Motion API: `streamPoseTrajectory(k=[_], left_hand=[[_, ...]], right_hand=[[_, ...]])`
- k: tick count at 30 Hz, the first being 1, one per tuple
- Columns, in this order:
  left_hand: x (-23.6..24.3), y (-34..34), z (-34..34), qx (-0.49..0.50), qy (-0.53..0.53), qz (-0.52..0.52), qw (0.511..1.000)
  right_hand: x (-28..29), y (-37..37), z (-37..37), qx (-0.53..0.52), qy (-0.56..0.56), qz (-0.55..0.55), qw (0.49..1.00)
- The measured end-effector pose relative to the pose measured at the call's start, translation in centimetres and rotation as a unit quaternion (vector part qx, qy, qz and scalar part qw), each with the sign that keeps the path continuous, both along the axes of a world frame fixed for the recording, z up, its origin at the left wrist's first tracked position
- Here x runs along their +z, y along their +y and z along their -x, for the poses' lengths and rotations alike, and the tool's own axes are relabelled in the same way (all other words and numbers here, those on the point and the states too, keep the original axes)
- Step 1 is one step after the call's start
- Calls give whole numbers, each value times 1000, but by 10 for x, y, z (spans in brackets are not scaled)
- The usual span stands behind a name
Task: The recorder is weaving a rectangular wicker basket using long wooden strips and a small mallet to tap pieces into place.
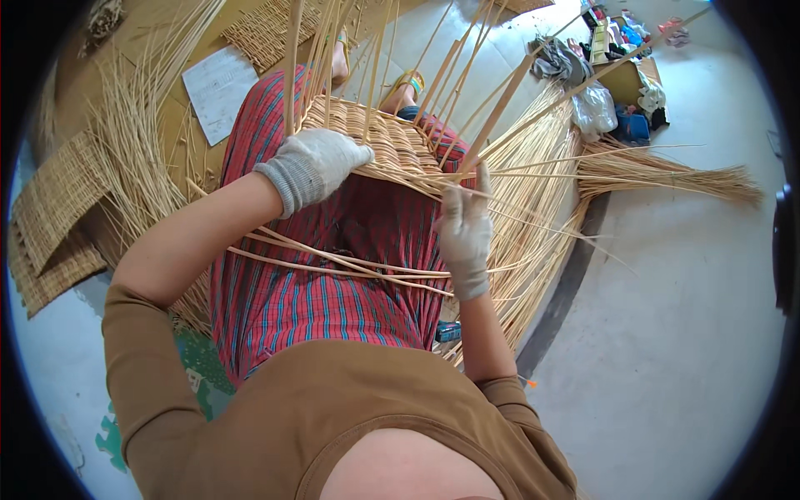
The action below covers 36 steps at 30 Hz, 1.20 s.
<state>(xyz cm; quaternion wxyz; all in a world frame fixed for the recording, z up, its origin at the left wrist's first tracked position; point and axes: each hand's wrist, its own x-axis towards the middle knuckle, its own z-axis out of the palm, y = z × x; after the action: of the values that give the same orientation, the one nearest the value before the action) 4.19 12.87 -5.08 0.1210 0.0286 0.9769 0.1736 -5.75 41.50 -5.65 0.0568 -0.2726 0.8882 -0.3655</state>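
A partly woven wicker basket (385, 137) rests over my knees, with upright stakes rising from its edges. My left hand (321, 162), in a whitish knit glove, is closed on its near left edge, the thumb lying along the rim. At the near right corner, my gloved right hand (465, 233) pinches a thin cane strand beside a thick flat stake (500, 112). Bare fingertips show at that glove, and the index finger points up along the stake. Several long loose canes (358, 265) cross my lap below the basket.
Long bundles of cane (533, 200) lie to the right, with a tied bundle (667, 173) beyond. Woven panels (62, 200) and more loose canes (137, 117) are at left, near a paper sheet (219, 92). A cluttered box (629, 83) stands far right.
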Motion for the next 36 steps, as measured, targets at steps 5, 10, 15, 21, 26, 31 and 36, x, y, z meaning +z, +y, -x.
streamPoseTrajectory(k=[5,10,15,21,26,31,36], left_hand=[[-4,4,-2,19,8,3,1000],[-12,6,-6,33,36,-10,999],[-12,8,-6,47,24,-6,999],[-9,11,-8,72,18,-24,997],[-3,5,-2,73,-6,-29,997],[-13,2,-4,94,-1,-55,994],[-48,29,-41,88,290,45,952]], right_hand=[[15,-30,-32,12,-140,60,988],[23,-32,-34,19,0,-90,996],[14,-30,-41,16,-196,76,977],[47,-80,5,33,-246,127,960],[131,-96,40,79,144,220,961],[128,-138,41,83,340,137,927],[78,-224,41,200,-10,1,980]])
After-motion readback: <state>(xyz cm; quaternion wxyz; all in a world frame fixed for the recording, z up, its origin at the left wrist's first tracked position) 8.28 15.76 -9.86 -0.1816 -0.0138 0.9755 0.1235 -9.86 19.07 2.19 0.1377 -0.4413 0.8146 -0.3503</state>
